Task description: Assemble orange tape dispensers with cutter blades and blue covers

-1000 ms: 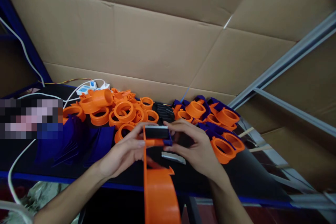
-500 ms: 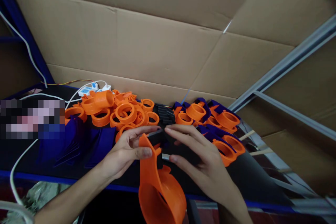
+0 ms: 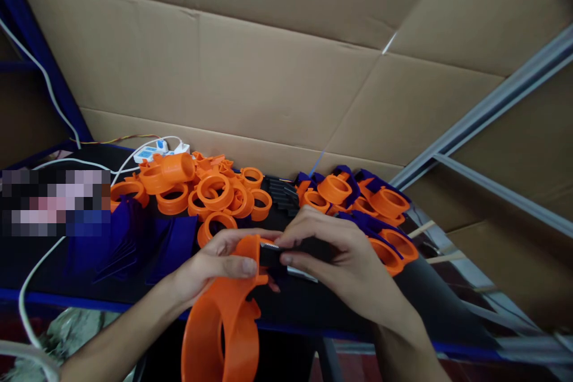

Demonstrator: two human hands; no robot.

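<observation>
A black shelf (image 3: 430,304) with a blue front edge carried loose parts: a heap of orange rings (image 3: 210,191) at the back, purple plates (image 3: 134,245) left, black pieces (image 3: 282,194) mid-row, orange-and-purple assemblies (image 3: 376,203) right — plus a white power strip (image 3: 156,150).

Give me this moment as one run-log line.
left hand: holds orange ring | right hand: pinches black part against ring's top | behind: pile of orange rings, black bench

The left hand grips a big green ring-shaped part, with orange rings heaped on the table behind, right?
Not green: the head view shows the ring-shaped part is orange. The left hand grips it, the right hand pinches a black piece, and orange rings lie heaped on the table behind.
</observation>
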